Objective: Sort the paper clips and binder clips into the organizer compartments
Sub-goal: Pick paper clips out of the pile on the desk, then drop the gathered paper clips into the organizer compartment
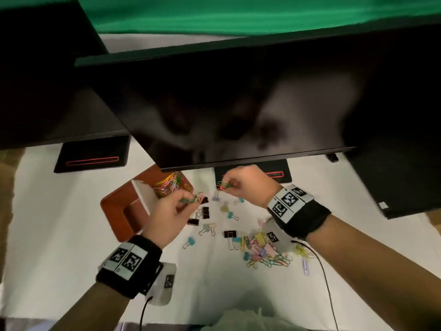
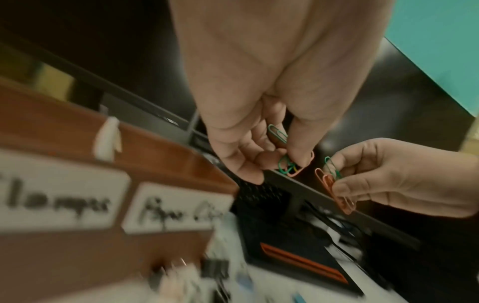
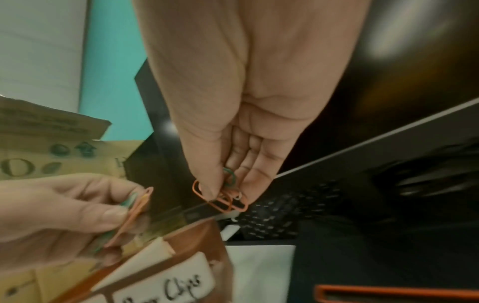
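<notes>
My left hand (image 1: 191, 201) pinches a small bunch of green and pink paper clips (image 2: 288, 168) just right of the brown organizer (image 1: 119, 211). The organizer's far compartment holds several coloured paper clips (image 1: 170, 183). Its front carries two white labels (image 2: 176, 207). My right hand (image 1: 225, 185) pinches orange and green paper clips (image 3: 224, 202) a little right of the left hand, and the two hands are apart. Black and pastel binder clips (image 1: 206, 219) lie scattered on the white table. A mixed pile of clips (image 1: 260, 248) sits under my right wrist.
Two dark monitors (image 1: 238, 103) overhang the back of the table. Their black stands (image 1: 93, 156) with red slots sit behind the organizer and the hands. A printed cardboard box (image 3: 39, 151) stands at the left. A black cable (image 1: 327, 283) runs from my right wrist.
</notes>
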A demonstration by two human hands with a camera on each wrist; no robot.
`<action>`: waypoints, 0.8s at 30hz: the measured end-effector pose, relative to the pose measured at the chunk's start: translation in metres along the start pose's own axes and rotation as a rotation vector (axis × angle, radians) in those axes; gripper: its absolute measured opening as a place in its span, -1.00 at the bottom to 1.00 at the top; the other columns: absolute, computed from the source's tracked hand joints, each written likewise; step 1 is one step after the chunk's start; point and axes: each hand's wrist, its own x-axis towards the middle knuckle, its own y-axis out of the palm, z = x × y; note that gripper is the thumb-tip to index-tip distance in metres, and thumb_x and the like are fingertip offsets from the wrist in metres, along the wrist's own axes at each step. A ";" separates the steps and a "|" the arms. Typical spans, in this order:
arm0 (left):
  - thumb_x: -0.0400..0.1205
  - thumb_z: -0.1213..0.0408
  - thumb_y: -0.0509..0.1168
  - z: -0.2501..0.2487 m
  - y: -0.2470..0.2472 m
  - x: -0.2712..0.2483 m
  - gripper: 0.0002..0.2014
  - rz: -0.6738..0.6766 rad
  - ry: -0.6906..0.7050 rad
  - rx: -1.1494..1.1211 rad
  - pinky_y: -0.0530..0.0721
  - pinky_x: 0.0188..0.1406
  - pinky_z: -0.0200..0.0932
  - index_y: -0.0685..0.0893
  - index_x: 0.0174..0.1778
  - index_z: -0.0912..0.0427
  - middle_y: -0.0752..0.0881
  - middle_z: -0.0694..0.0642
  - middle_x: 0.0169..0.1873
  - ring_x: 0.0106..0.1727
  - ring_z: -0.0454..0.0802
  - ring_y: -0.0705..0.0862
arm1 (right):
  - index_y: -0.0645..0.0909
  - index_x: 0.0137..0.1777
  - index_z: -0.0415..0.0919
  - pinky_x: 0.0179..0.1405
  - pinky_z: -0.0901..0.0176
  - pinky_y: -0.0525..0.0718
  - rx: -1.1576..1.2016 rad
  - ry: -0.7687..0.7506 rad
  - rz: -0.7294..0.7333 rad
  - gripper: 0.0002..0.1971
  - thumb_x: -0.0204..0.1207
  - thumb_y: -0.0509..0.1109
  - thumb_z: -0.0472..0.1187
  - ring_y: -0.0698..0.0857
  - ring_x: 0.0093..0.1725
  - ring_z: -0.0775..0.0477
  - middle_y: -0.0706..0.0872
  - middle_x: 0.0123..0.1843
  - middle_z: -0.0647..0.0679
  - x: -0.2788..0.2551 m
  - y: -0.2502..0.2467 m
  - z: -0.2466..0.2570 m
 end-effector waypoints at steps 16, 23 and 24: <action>0.60 0.27 0.31 0.035 -0.036 0.019 -0.67 -0.133 0.073 0.173 0.57 0.31 -0.17 0.61 0.30 0.11 0.59 -0.03 0.24 0.20 -0.14 0.60 | 0.64 0.22 -0.16 0.13 0.24 0.66 0.161 -0.027 -0.059 -0.77 0.58 0.35 -0.24 0.70 0.04 0.08 0.74 0.10 -0.04 0.047 0.055 0.027; 0.59 0.22 0.30 0.011 0.028 0.009 -0.77 0.075 0.213 0.082 0.70 -0.01 -0.24 0.64 0.17 0.02 0.63 -0.07 0.04 -0.03 -0.28 0.63 | 0.66 0.18 -0.12 0.01 0.27 0.55 -0.040 0.246 -0.124 -0.78 0.56 0.37 -0.18 0.67 0.00 0.01 0.69 0.16 -0.06 -0.039 0.014 -0.087; 0.59 0.22 0.31 0.006 0.043 0.011 -0.76 0.114 0.208 0.079 0.69 -0.02 -0.23 0.63 0.18 0.01 0.63 -0.05 0.06 -0.03 -0.25 0.64 | 0.65 0.21 -0.12 0.09 0.24 0.54 -0.070 0.301 -0.138 -0.76 0.56 0.37 -0.17 0.68 0.07 -0.04 0.67 0.19 -0.08 -0.052 0.008 -0.105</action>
